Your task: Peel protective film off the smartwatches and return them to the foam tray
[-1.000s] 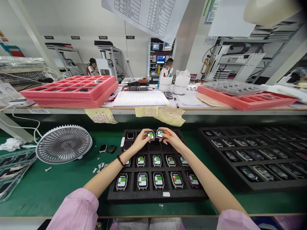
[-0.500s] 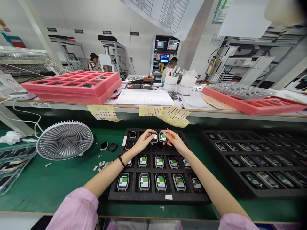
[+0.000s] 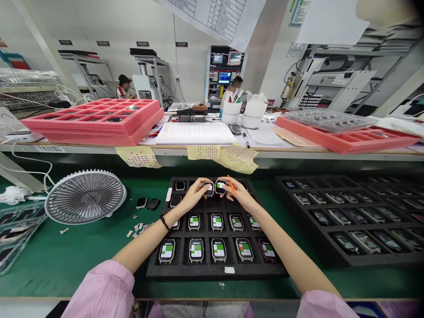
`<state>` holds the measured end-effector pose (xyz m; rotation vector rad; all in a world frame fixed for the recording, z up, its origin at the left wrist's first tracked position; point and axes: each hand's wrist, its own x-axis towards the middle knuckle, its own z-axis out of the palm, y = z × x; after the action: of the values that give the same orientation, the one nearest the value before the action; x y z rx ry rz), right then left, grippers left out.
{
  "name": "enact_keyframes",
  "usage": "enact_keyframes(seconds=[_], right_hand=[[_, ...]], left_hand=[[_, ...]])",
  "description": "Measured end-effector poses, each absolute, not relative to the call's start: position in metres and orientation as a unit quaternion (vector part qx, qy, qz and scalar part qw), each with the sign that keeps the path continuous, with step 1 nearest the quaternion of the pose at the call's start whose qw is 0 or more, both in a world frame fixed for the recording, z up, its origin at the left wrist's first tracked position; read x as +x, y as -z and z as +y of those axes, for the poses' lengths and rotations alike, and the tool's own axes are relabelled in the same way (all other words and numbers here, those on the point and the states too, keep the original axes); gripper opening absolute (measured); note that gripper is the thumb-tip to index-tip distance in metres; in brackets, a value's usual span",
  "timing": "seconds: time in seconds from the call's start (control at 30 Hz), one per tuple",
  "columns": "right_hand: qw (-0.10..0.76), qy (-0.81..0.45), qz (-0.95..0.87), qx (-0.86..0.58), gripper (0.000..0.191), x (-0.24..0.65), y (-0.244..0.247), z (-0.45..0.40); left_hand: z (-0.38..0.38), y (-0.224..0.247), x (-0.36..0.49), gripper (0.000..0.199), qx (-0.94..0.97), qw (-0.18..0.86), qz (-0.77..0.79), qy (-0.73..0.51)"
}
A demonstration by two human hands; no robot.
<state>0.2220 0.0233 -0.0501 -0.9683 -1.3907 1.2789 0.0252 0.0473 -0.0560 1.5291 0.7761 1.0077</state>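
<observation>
My left hand [image 3: 197, 193] is shut on a smartwatch body [image 3: 208, 189], and my right hand [image 3: 237, 192] grips a second one [image 3: 220, 186]. The two watches nearly touch above the far end of a black foam tray [image 3: 215, 272]. A thin orange stick [image 3: 231, 187] pokes out from my right fingers. The tray's nearer compartments hold rows of watches with green-and-white screens, such as one [image 3: 196, 250] in the front row. Each of my hands hides part of the tray's far rows.
A second black foam tray [image 3: 347, 260] of watches lies to the right. On the left, a desk fan [image 3: 85, 197], two dark watch bodies [image 3: 141, 202] and paper scraps [image 3: 137, 228] sit on the green mat. Red foam trays [image 3: 92, 132] stand on the shelf beyond.
The view sways slightly from side to side. Both hands stay at the tray's far end, holding their watches, and the orange stick shows more clearly at my right hand.
</observation>
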Motion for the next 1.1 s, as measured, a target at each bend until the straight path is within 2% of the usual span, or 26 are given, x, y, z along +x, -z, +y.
enact_keyframes(seconds=[0.4,0.7,1.1], right_hand=[[0.497,-0.524,-0.568,-0.394,0.033,0.2204,0.0497,0.0225],[0.493,-0.523,-0.563,-0.409,0.035,0.222,0.0492,0.023],[0.5,-0.507,-0.567,-0.415,0.032,0.2218,0.0495,0.0193]], left_hand=[[0.0481,0.0583,0.0251,0.026,0.649,0.545,0.331,-0.415],[0.0479,0.0596,0.0256,0.037,0.652,0.543,0.322,-0.42],[0.0478,0.0609,0.0244,0.033,0.653,0.537,0.313,-0.433]])
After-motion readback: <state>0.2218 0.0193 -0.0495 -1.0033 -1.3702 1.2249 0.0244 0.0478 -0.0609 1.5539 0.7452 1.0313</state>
